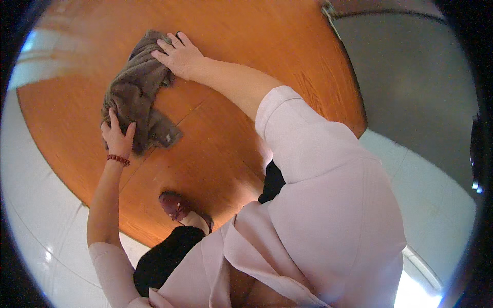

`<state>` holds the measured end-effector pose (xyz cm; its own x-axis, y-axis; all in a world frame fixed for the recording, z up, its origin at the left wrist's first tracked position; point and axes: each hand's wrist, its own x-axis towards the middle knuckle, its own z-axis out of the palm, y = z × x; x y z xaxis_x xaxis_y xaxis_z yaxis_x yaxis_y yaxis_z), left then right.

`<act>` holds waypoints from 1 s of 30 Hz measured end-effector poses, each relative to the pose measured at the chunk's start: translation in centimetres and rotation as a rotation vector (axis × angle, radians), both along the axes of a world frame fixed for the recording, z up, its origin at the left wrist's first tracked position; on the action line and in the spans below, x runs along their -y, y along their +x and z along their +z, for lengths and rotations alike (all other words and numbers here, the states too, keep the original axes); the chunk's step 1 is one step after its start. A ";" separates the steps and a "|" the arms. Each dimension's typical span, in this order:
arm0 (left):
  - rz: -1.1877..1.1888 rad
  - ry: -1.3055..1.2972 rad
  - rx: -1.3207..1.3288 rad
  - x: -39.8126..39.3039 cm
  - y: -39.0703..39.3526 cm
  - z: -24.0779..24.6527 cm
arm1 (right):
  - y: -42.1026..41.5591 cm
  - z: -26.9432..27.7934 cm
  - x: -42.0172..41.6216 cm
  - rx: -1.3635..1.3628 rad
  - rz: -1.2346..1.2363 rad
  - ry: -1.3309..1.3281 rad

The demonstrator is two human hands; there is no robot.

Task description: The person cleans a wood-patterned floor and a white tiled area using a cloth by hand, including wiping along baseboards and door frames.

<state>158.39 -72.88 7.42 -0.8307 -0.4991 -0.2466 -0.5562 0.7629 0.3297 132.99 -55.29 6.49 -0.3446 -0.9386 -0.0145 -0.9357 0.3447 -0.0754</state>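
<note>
A bunched grey-brown towel (131, 84) lies across the orange-brown wooden floor (215, 127) in front of me. With fingers spread, my left hand (118, 137) presses into its near, folded end; a dark red bead bracelet (118, 159) circles that wrist. My right hand (180, 57) holds down the far end, palm lowered and fingers splayed over its edge. One corner of the towel is spread toward my foot. The undersides of both hands are hidden.
My dark red shoe (174, 206) stands on the wood near my body. Pale tiles (34, 184) border the wood at the left. To the right lies a dark grey surface (408, 81), with more pale tiles (423, 173) nearer me. A metal fitting (329, 15) sits at the wood's far right edge.
</note>
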 end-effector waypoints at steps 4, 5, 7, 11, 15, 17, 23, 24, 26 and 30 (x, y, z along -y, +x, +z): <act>-0.221 -0.106 0.068 -4.9 -7.8 1.0 | -5.7 -0.4 -9.3 0.050 -0.217 -0.085; -0.234 -0.132 0.091 -6.9 -9.9 1.9 | -7.0 -0.9 -11.5 0.034 -0.259 -0.117; -0.343 -0.105 0.059 -12.4 -14.8 1.6 | -9.9 -1.6 -17.7 0.062 -0.420 -0.169; -0.572 -0.083 -0.021 -23.5 -21.8 0.5 | -12.6 -1.8 -31.5 0.010 -0.727 -0.143; -0.818 0.088 -0.192 -36.4 -24.5 0.9 | -9.5 -1.4 -47.5 -0.153 -1.039 -0.047; -0.910 0.285 -0.210 -41.3 -24.3 -1.2 | -7.1 0.8 -54.2 -0.001 -1.293 0.162; -1.121 0.346 -0.257 -51.7 -22.6 1.8 | -2.5 3.2 -60.9 0.406 -1.600 0.249; -1.095 0.356 -0.254 -52.5 -22.4 2.4 | -2.2 2.5 -60.5 0.297 -1.601 0.153; -1.097 0.302 -0.294 -51.1 -22.2 1.5 | -2.1 -0.2 -57.1 0.137 -1.529 -0.057; -1.079 0.298 -0.259 -50.1 -23.6 0.7 | -6.2 -2.4 -57.5 0.043 -1.338 -0.157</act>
